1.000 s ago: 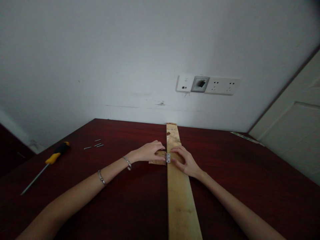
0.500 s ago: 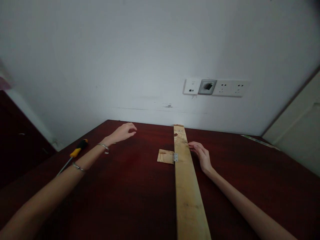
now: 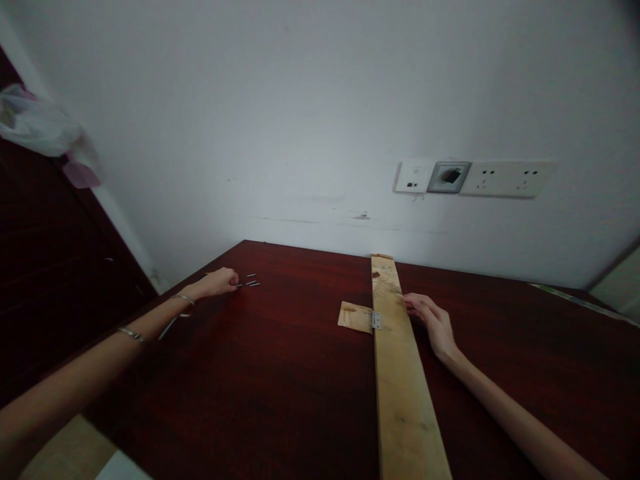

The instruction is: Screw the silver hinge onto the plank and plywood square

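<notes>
On the left of the dark red table, the fingers of my left hand (image 3: 218, 282) are closed in a pinch at one end of a small thin screw (image 3: 239, 285). Several more loose screws (image 3: 253, 283) lie just beyond the fingertips. A long wooden plank (image 3: 400, 373) runs from the near edge toward the wall. At its left side a metal hinge (image 3: 377, 320) joins it to a small wooden piece (image 3: 355, 317). My right hand (image 3: 434, 327) rests with fingers stretched out, their tips touching the plank's right edge; its thumb is hidden.
A metal screwdriver shaft (image 3: 168, 328) shows behind my left forearm, its handle hidden. The white wall (image 3: 310, 133) with sockets (image 3: 505, 179) borders the table's far edge. A plastic bag (image 3: 40, 123) hangs at the far left. A flat strip (image 3: 580, 300) lies at the back right.
My left hand has moved left and down to the screws, its fingers now closed. The view has turned left, while my right hand has stayed at the plank's edge.
</notes>
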### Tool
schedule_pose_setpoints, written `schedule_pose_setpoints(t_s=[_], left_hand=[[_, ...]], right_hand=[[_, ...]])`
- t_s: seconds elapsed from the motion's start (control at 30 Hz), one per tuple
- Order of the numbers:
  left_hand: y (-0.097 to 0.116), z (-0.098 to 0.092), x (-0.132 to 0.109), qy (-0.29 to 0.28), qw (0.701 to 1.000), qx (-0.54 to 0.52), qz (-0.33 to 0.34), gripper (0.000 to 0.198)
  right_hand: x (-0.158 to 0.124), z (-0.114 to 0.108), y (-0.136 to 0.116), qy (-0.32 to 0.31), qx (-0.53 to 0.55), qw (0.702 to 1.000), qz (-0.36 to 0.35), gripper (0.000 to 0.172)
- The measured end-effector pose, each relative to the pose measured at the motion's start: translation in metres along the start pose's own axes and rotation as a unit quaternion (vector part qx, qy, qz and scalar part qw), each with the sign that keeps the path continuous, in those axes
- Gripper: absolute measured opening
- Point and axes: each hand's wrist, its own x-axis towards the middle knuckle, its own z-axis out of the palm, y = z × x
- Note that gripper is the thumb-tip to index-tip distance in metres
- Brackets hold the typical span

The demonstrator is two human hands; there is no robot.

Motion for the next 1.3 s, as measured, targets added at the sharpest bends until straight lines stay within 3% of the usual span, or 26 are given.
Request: schedule_pose_setpoints(t_s=[0.27, 0.63, 0.8, 0.9, 1.0, 1.3], left_hand=[[0.002, 0.003, -0.004, 0.006, 0.998, 0.061, -0.012, 0.009], [-0.009, 0.015, 0.002, 0.042, 0.998, 0.043, 0.021, 0.009], [0.006, 0.01, 0.011, 0.062, 0.997, 0.011, 0.04, 0.01], [0.037, 0.008, 0.019, 0.086, 0.992, -0.055, 0.076, 0.016], [0.087, 0.01, 0.026, 0.121, 0.973, -0.156, 0.122, 0.021], [0.262, 0.036, 0.038, 0.147, 0.856, -0.419, 0.265, 0.016]], right_hand=[[-0.001, 0.001, -0.004, -0.003, 0.004, 1.0, 0.003, 0.03], [0.003, 0.0, 0.004, 0.003, -0.006, 1.0, 0.003, 0.034], [0.002, 0.003, -0.003, 0.013, -0.003, 1.0, 0.007, 0.031], [0.004, 0.005, -0.01, 0.021, -0.013, 1.0, 0.008, 0.03], [0.008, 0.006, -0.018, 0.026, -0.027, 0.999, 0.003, 0.029], [0.015, 0.014, -0.058, -0.042, -0.07, 0.996, -0.041, 0.022]])
